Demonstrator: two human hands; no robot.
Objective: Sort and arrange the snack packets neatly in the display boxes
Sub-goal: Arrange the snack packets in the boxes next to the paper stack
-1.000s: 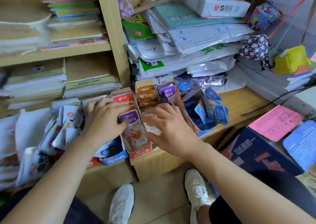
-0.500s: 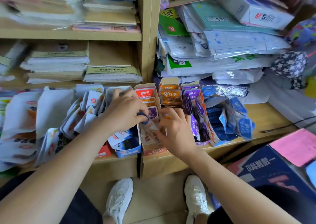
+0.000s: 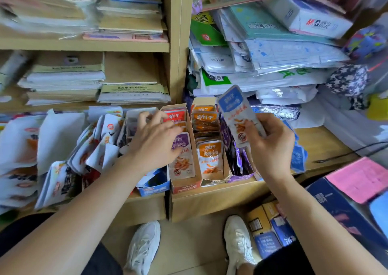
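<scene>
1. Half a second ago both hands were down in the boxes. Now my right hand [image 3: 270,146] is up high.
2. It pinches a blue packet [image 3: 237,111] between thumb and fingers, and the packet is in the air above the purple box [image 3: 241,177].
3. My left hand [image 3: 155,142] has stayed low. Its fingers are spread and hold nothing. They rest on the red box [image 3: 182,187] and touch a purple packet [image 3: 181,155].
4. I think the blue one got pulled out because it was in the wrong place. It likely goes with the other blue packets [image 3: 298,159] on the right.
</scene>
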